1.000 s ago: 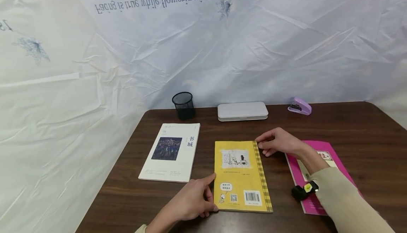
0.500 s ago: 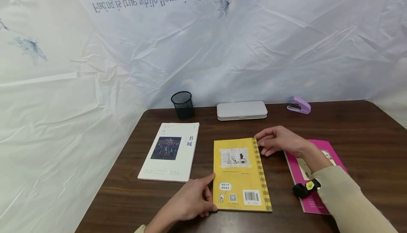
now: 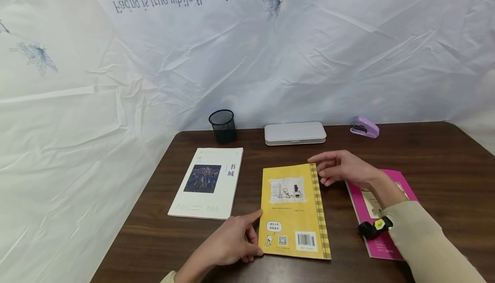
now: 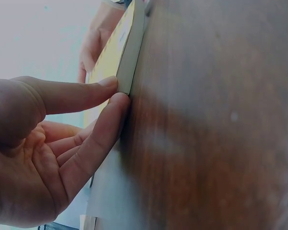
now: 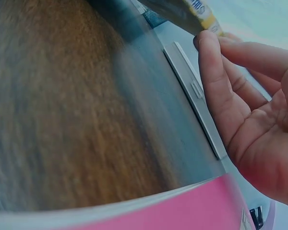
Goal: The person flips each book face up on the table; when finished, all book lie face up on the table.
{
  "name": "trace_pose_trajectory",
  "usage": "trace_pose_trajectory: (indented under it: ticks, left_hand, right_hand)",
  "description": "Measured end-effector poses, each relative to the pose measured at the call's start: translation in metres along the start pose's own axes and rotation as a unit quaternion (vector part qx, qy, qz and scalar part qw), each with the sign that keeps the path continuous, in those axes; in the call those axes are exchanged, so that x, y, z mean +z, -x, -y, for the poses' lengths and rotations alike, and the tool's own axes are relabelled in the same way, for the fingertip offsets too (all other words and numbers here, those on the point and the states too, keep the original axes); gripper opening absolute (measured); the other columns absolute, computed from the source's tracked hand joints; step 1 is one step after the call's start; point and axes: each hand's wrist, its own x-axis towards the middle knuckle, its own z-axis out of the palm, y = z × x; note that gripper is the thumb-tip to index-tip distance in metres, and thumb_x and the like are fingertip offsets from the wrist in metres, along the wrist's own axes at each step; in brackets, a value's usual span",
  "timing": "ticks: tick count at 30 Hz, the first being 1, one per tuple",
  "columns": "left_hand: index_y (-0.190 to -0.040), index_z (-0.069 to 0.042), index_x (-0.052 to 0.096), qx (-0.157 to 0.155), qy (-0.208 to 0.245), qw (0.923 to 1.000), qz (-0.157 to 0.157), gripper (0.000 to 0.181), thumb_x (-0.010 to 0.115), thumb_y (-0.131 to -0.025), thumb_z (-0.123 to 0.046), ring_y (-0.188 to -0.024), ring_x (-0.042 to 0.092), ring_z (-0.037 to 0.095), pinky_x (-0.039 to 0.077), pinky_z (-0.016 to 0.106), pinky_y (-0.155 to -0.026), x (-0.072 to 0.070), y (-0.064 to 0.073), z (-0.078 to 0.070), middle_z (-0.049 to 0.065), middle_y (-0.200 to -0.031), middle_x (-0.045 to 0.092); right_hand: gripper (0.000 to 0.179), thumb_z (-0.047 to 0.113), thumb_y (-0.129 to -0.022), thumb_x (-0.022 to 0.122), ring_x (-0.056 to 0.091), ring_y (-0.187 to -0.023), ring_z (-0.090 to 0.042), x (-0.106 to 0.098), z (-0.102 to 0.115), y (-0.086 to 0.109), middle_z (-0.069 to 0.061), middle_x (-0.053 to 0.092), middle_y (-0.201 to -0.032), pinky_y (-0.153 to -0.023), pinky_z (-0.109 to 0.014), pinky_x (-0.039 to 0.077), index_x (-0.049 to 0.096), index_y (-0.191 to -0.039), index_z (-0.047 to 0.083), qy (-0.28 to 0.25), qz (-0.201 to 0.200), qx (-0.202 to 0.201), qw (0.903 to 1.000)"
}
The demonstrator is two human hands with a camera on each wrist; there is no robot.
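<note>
A yellow paperback book [image 3: 288, 218] lies back cover up, between my two hands. At its near left corner my left hand [image 3: 230, 241] pinches it. The left wrist view shows the thumb on the cover and a finger at the lower edge of the page block [image 4: 130, 57]. My right hand [image 3: 345, 169] holds the far right corner by the checkered spine. In the right wrist view, the thumb and a finger meet at the book's spine end [image 5: 209, 19], which stands raised off the table. The book's underside is hidden.
A white book [image 3: 224, 188] lies on the left, a pink book [image 3: 357, 203] under the right forearm. Along the back of the dark wooden table [image 3: 444, 167] stand a black mesh pen cup [image 3: 224, 130], a white case [image 3: 295, 133] and a purple stapler [image 3: 365, 127].
The yellow book's far right corner has risen, so its far edge now slants. My right hand has moved up slightly with it. The left hand stays at the near left corner.
</note>
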Motion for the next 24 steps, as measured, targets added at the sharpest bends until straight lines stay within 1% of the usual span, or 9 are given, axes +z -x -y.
trace_pose_trajectory:
  ticks: [6,14,20,24]
  left_hand:
    - [-0.161,-0.002,0.042,-0.003,0.011,0.9999,0.004,0.089,0.086,-0.083,0.003,-0.056,0.067,0.019,0.056,0.026,-0.049,-0.0010,-0.0008,0.0005,0.004,-0.072,0.066]
    - [-0.160,-0.002,0.042,0.006,0.016,0.9998,0.006,0.089,0.085,-0.083,0.004,-0.056,0.067,0.018,0.057,0.026,-0.049,-0.0020,0.0003,0.0016,0.004,-0.072,0.066]
    - [-0.161,-0.002,0.041,0.007,0.012,0.9998,0.013,0.089,0.084,-0.084,0.004,-0.057,0.067,0.017,0.057,0.026,-0.050,-0.0028,0.0004,0.0018,0.003,-0.073,0.066]
    - [-0.162,-0.004,0.041,0.009,0.010,0.9998,0.017,0.089,0.084,-0.084,0.004,-0.057,0.067,0.017,0.057,0.025,-0.050,-0.0034,0.0001,0.0027,0.003,-0.074,0.066]
  right_hand:
    - [0.051,0.002,-0.098,0.071,0.073,-0.085,-0.018,-0.0004,-0.0021,-0.0002,-0.011,0.074,-0.108,-0.081,-0.036,0.066,0.057,-0.146,-0.008,0.005,0.000,-0.007,1.0000]
    - [0.047,0.001,-0.097,0.071,0.074,-0.085,-0.018,-0.0005,-0.0048,-0.0017,-0.009,0.078,-0.108,-0.080,-0.037,0.066,0.060,-0.142,-0.008,-0.002,-0.005,-0.017,0.9998]
    - [0.049,0.002,-0.098,0.072,0.077,-0.089,-0.019,0.0006,-0.0043,-0.0015,-0.010,0.078,-0.112,-0.081,-0.037,0.066,0.058,-0.143,-0.008,-0.018,-0.002,-0.015,0.9997]
    - [0.051,0.004,-0.098,0.072,0.077,-0.088,-0.020,0.0009,-0.0036,-0.0006,-0.010,0.078,-0.113,-0.080,-0.038,0.067,0.056,-0.145,-0.008,-0.017,-0.004,-0.011,0.9998]
